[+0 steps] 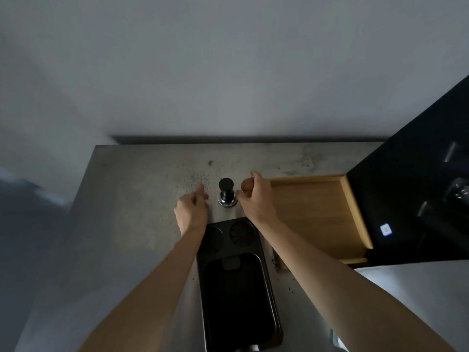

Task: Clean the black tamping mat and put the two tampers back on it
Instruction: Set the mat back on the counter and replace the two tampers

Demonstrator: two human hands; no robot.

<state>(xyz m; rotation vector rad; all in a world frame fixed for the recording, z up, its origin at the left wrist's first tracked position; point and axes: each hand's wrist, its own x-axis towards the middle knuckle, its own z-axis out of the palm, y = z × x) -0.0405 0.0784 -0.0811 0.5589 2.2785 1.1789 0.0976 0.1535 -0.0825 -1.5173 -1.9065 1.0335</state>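
The black tamping mat [236, 280] lies on the grey counter in front of me, its two round recesses at the far end bare. Just beyond it a tamper with a black handle and a steel base [226, 193] stands upright on the counter. A second tamper with a brown wooden knob [246, 185] stands to its right, and my right hand [257, 199] curls around it. My left hand [193, 209] hovers left of the black tamper with fingers loosely bent, holding nothing.
Coffee grounds [198, 180] are scattered on the counter [132, 199] beyond my left hand. A wooden box [317, 214] sits to the right of the mat. A black machine [418, 186] fills the right side. A wall rises behind.
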